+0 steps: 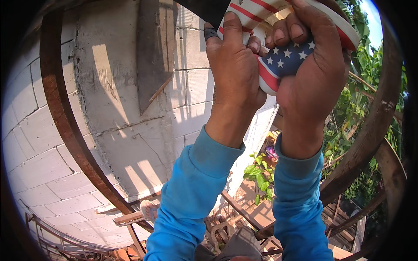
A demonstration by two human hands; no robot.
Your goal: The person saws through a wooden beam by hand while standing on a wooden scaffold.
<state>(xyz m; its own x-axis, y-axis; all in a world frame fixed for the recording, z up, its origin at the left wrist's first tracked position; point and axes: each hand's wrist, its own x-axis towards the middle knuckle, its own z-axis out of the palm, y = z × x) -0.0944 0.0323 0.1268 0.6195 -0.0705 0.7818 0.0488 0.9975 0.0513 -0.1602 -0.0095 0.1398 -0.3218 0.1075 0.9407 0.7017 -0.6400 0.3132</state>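
At the upper right I hold what looks like a hand saw by its closed handle [287, 56], which is white with red stripes and a blue patch of white stars. My right hand [315, 56] grips it, the fingers passing through the handle's opening. My left hand [235, 65] is closed on the handle's left side, its thumb laid along the striped part and a black wrap round one finger. A dark flat piece, apparently the blade [202, 9], runs from the handle past the top edge. Most of it is out of view.
A pale block wall [52, 174] with a rough cement column [117, 87] stands at left. Curved-looking wooden beams [63, 104] frame both sides. A sandalled foot [150, 210] rests on a plank above lower ground. Green plants [361, 143] grow at right.
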